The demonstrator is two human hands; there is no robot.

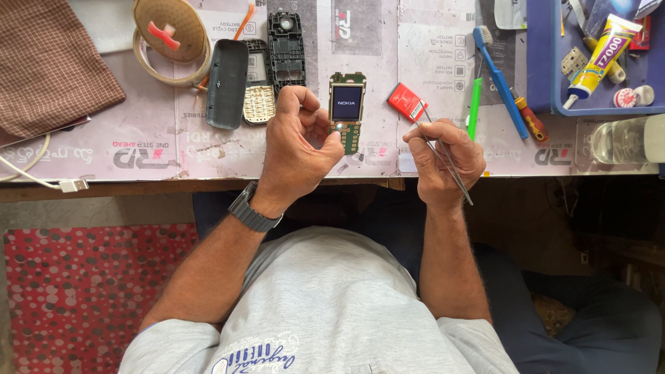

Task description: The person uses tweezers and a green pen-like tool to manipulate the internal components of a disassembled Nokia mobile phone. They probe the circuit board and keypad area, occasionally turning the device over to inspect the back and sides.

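While lit, phone board (346, 111) in L hand (296, 142) grip; R hand (443, 161) grip clenched on tweezers (447, 163).

We see our own body from above, seated at the desk (138, 156). We wear a light grey short-sleeved T-shirt (325, 305) with dark blue script lettering and an outlined emblem across the chest; its 2 sleeves end above the elbows, leaving both forearms bare. Our left hand (294, 142) has a dark grey wristwatch (254, 211) with a wide ribbed strap at the wrist. Our right hand (443, 163) wears no ring, band or glove, and its forearm is hairy. Our legs are in dark navy trousers (589, 325), showing below the desk's near edge.
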